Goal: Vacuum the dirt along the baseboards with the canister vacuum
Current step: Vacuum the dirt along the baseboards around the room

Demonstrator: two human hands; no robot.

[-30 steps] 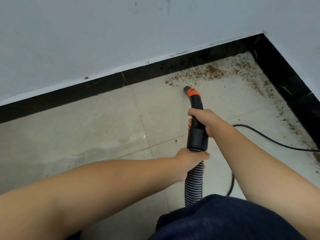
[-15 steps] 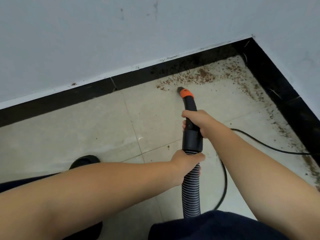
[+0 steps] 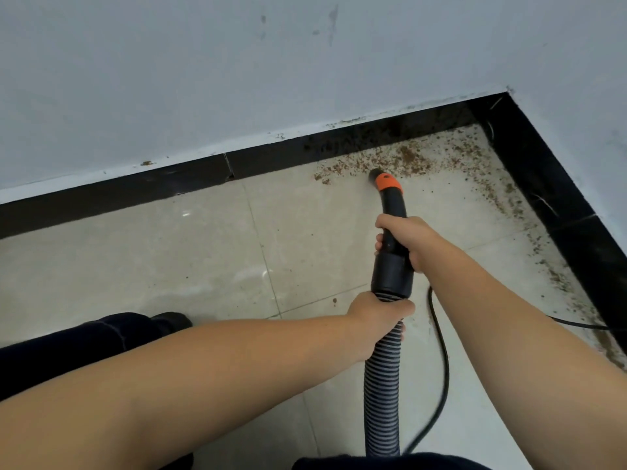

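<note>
A: Nozzle tip sat on the floor tile, right at the edge of the brown dirt, just short of the black baseboard.

B: Hands?

A: R hand wrapped round the black curved wand below the orange collar, fingers clamped on it. L hand gripped the ribbed hose right under the black cuff, fingers curled round it w/ thumb over the top.

B: Dirt spread?

A: Thickest along the back baseboard near the corner, thinner trail down the right-side baseboard. One stray speck on the tile near the L hand.

B: Anything else?

A: Black power cord looped on the floor beside the hose, ran off right. Dark trouser leg and shoe at lower left. Wall was pale w/ a few scuffs. Canister itself not in shot.
</note>
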